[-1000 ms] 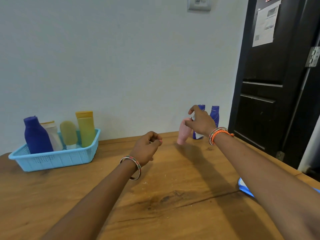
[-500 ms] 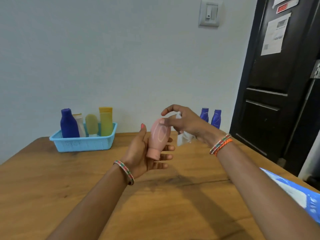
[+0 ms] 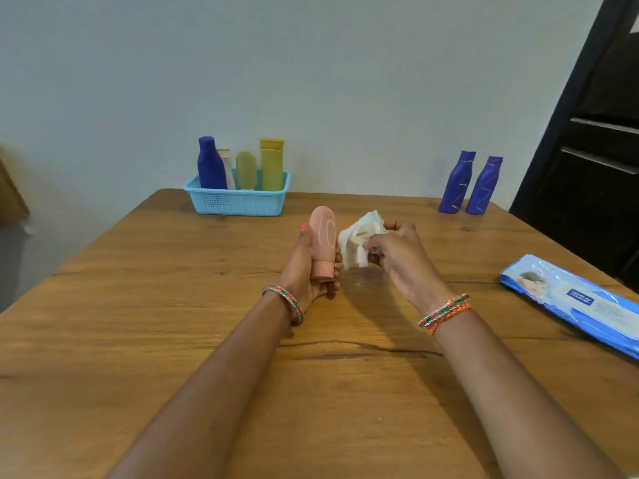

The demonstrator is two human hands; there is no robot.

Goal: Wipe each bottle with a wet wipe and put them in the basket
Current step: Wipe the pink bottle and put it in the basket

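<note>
Pink bottle [image 3: 323, 236] held cap-down over mid-table, left hand [image 3: 304, 271] wrapped round its lower body. Wet wipe [image 3: 359, 245] pinched in right hand [image 3: 397, 257], just beside it. Probably light, smooth plastic, slippery once damp; best gripped low near the cap.
</note>
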